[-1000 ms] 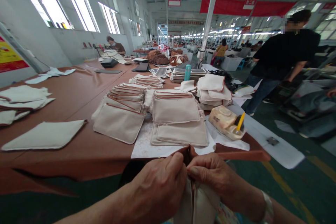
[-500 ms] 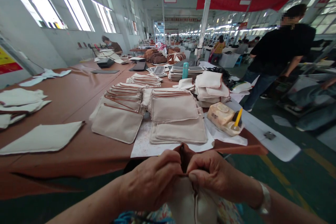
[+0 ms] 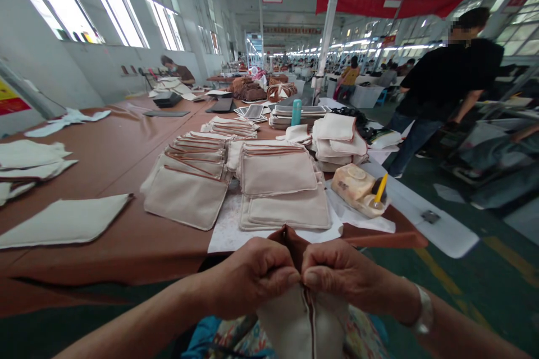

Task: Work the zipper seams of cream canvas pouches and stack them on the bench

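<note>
A cream fabric piece [image 3: 286, 322] with a brown-edged seam down its middle hangs between my hands, over my lap. My left hand [image 3: 256, 275] pinches its top edge from the left, thumb against the fingers. From the right, my right hand [image 3: 341, 272] grips the same edge, and the two thumbs almost touch. A brown part of the piece rises to a point just beyond my fingers. On the table in front lie stacked cream pouches [image 3: 278, 171] with brown edging, and a second fanned stack [image 3: 185, 196] to their left.
A plastic container [image 3: 356, 188] with a yellow-handled tool [image 3: 381, 188] stands at the right of the brown table [image 3: 122, 162]. Behind are a teal bottle [image 3: 296, 112] and more cream pieces [image 3: 337, 134]. A person in black [image 3: 452, 78] stands at the right.
My left hand has turned, so its thumb now shows beside the right thumb. The fabric's seam is spread slightly wider, and its lower part has shifted a little left.
</note>
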Demonstrator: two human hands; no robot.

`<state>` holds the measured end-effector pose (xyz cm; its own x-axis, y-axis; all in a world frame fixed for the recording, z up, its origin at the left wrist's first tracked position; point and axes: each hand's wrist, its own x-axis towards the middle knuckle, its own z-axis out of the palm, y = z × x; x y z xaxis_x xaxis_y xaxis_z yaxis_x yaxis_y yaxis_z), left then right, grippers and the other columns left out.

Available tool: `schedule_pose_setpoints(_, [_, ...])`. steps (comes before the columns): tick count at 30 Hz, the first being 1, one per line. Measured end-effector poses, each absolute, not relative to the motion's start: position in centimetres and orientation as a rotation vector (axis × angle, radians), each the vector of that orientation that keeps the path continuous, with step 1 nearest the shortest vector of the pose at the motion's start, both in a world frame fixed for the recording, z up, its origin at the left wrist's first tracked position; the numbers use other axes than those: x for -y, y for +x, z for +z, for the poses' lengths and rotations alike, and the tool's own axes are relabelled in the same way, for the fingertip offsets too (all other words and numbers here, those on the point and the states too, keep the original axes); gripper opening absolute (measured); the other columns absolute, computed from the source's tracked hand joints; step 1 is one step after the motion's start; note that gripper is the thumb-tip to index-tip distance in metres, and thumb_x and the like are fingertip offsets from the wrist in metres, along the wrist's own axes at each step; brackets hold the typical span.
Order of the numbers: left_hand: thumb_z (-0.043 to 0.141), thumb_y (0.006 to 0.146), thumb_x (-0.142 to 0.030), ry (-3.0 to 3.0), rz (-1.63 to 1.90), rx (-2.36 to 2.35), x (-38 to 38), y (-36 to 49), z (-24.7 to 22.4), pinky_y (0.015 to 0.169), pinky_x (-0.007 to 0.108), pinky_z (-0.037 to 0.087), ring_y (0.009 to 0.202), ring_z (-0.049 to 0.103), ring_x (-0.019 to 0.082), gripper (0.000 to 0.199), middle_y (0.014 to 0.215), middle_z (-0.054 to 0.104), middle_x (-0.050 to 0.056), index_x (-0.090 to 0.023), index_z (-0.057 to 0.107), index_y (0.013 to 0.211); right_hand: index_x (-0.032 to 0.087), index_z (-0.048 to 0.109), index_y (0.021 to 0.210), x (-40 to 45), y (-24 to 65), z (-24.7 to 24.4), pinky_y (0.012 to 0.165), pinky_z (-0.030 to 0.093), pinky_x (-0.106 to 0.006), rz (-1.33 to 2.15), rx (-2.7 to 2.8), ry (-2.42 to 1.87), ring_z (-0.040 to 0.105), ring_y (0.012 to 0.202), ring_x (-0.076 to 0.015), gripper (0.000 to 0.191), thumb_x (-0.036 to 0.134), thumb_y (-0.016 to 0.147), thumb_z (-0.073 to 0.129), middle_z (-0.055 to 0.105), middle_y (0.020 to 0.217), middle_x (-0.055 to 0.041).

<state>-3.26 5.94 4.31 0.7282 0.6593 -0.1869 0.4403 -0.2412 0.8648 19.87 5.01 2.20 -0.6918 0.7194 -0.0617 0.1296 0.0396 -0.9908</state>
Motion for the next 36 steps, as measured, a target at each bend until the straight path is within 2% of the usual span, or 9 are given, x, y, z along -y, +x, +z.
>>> schedule_pose_setpoints(7, [0.047, 0.095, -0.051, 1.899, 0.262, -0.792, -6.4, -3.6, 4.1, 0.048, 0.019, 0.026, 0.058, 0.032, 0.009, 0.042, 0.065, 0.038, -0.004, -0.016, 0.048, 0.071, 0.013, 0.06, 0.075, -4.8, 19.9, 1.8, 0.053, 0.027, -0.022, 1.646, 1.905, -0.821, 0.036, 0.059, -0.0098, 0.046, 0.056, 0.092, 0.058, 0.045, 0.066, 0.0028])
schedule_pose_setpoints(11, [0.064, 0.082, -0.065, 1.851, 0.079, -0.708, -8.7, -6.4, 3.3, 0.047, 0.02, 0.023, 0.059, 0.03, 0.009, 0.053, 0.065, 0.033, -0.006, -0.017, 0.046, 0.068, 0.014, 0.059, 0.075, -5.3, 21.8, 2.3, 0.054, 0.026, -0.023, 1.519, 1.841, -0.861, 0.035, 0.061, -0.0108, 0.043, 0.054, 0.092, 0.058, 0.044, 0.066, 0.0026])
schedule_pose_setpoints(15, [0.058, 0.092, -0.049, 2.086, 0.149, -0.765, -9.7, -7.5, 3.7, 0.06, 0.021, 0.034, 0.065, 0.04, 0.011, 0.041, 0.069, 0.043, -0.003, -0.015, 0.056, 0.071, 0.012, 0.064, 0.08, -7.5, 24.7, 2.4, 0.056, 0.029, -0.024, 1.603, 1.905, -0.876, 0.038, 0.063, -0.0117, 0.043, 0.053, 0.091, 0.06, 0.048, 0.069, 0.0008])
schedule_pose_setpoints(19, [0.056, 0.096, -0.033, 2.408, 0.311, -0.684, -8.7, -4.7, 5.6, 0.076, 0.024, 0.036, 0.07, 0.044, 0.013, 0.027, 0.068, 0.049, -0.002, -0.016, 0.061, 0.075, 0.01, 0.068, 0.104, -9.0, 23.1, 3.4, 0.065, 0.039, -0.026, 1.678, 2.093, -0.723, 0.049, 0.074, -0.0163, 0.06, 0.064, 0.096, 0.042, 0.057, 0.085, -0.005])
schedule_pose_setpoints(25, [0.069, 0.081, -0.056, 2.251, 0.111, -0.739, -10.8, -6.4, 6.0, 0.054, 0.02, 0.03, 0.057, 0.038, 0.011, 0.043, 0.059, 0.042, -0.006, -0.016, 0.061, 0.068, 0.014, 0.059, 0.072, -8.6, 19.0, 4.6, 0.06, 0.034, -0.022, 1.513, 2.307, -0.585, 0.039, 0.066, -0.0115, 0.04, 0.049, 0.092, 0.061, 0.043, 0.07, 0.0035])
schedule_pose_setpoints(27, [0.074, 0.075, -0.058, 2.209, 0.042, -0.806, -11.9, -9.0, 5.7, 0.054, 0.02, 0.031, 0.058, 0.039, 0.011, 0.044, 0.059, 0.045, -0.006, -0.016, 0.062, 0.067, 0.013, 0.064, 0.077, -9.1, 20.2, 4.4, 0.064, 0.038, -0.023, 1.42, 2.323, -0.641, 0.047, 0.071, -0.0136, 0.036, 0.044, 0.094, 0.06, 0.052, 0.077, -0.0003])
schedule_pose_setpoints(30, [0.073, 0.077, -0.054, 2.183, 0.053, -0.869, -12.2, -10.9, 5.5, 0.056, 0.02, 0.032, 0.06, 0.041, 0.011, 0.041, 0.059, 0.046, -0.006, -0.015, 0.064, 0.066, 0.012, 0.071, 0.083, -10.5, 22.4, 3.5, 0.07, 0.043, -0.025, 1.367, 2.383, -0.722, 0.055, 0.075, -0.0164, 0.031, 0.039, 0.093, 0.061, 0.06, 0.084, -0.0046])
schedule_pose_setpoints(32, [0.072, 0.079, -0.05, 2.17, 0.115, -0.875, -11.4, -10.1, 5.2, 0.058, 0.019, 0.032, 0.06, 0.04, 0.011, 0.037, 0.059, 0.045, -0.006, -0.015, 0.065, 0.068, 0.011, 0.073, 0.085, -11.0, 22.6, 2.9, 0.07, 0.045, -0.026, 1.374, 2.416, -0.76, 0.057, 0.075, -0.017, 0.029, 0.037, 0.092, 0.063, 0.062, 0.085, -0.0052])
schedule_pose_setpoints(36, [0.07, 0.082, -0.043, 2.155, 0.259, -0.952, -9.3, -5.9, 4.9, 0.054, 0.019, 0.027, 0.058, 0.035, 0.009, 0.032, 0.058, 0.038, -0.006, -0.014, 0.065, 0.069, 0.014, 0.07, 0.108, -9.9, 19.2, 2.0, 0.077, 0.046, -0.027, 1.386, 2.351, -0.697, 0.058, 0.088, -0.0205, 0.032, 0.033, 0.082, 0.073, 0.065, 0.097, -0.0048])
